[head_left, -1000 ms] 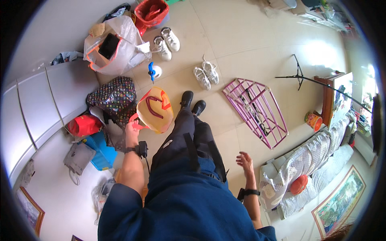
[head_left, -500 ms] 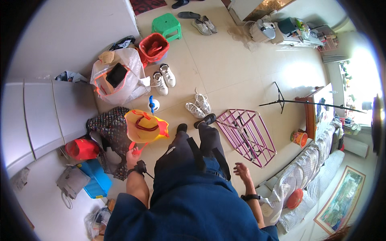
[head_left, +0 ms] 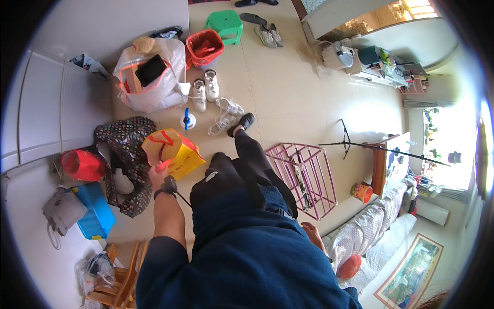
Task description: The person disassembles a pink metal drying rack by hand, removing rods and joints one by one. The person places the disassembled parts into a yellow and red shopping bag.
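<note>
Now, left hand [head_left: 160, 177], yellow bag [head_left: 172, 150], red handles

Floor [head_left: 288, 82]: pale tiles, sunlit.
Wall [head_left: 103, 26]: white.
Window [head_left: 447, 139]: bright at right.
Sofa [head_left: 370, 232]: light cover.
Stool [head_left: 224, 23]: green.

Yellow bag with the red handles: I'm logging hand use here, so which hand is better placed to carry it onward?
Left. The left hand already grips the yellow bag at its edge, while the right hand hangs low behind the person's hip, away from it.

A home living room: tiled floor [head_left: 288, 87], sofa [head_left: 370, 232], scattered shoes [head_left: 205, 90].
</note>
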The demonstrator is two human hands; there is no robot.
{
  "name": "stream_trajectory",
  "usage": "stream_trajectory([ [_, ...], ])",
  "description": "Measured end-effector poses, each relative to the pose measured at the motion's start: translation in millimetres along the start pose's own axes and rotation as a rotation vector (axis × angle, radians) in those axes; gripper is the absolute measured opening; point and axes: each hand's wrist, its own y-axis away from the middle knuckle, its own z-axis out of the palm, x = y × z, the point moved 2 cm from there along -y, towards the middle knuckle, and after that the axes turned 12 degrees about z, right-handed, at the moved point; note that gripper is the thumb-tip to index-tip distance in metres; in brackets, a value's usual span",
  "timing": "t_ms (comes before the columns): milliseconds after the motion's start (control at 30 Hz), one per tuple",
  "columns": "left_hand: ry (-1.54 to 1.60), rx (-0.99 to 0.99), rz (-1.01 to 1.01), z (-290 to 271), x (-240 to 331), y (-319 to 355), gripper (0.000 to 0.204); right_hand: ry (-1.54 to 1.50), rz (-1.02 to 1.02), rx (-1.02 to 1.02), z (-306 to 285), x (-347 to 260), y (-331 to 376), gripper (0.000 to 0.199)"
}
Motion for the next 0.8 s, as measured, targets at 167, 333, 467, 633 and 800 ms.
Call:
stream_trajectory([
  [167, 0.112, 0.104, -0.137, 11.5, 11.6, 16.7, 0.024, -0.054, 0.039, -0.113, 3.4, 5.2, 8.7, 0.031],
  [333, -0.057, -0.172, -0.264, 10.9, 5.2, 40.9, 0.036, -0.082, 0.038, -0.106, 6.0, -18.2, 25.2, 0.029],
  [467, -0.255, -0.272, -0.473, 15.6, -36.6, 71.8, 0.038, -0.069, -0.013, -0.070, 4.4, -19.6, 41.9, 0.031],
  [633, 0.268, -0.029, -0.860, 89.6, 7.8, 55.2, 0.023, -0.250, 0.102, -0.081, 7.9, 18.8, 50.5, 0.031],
  [800, 0.228, -0.864, 0.209, 220.9, 308.2, 56.8, 0.012, -0.350, 0.177, -0.107, 3.5, 91.1, 33.3, 0.031],
])
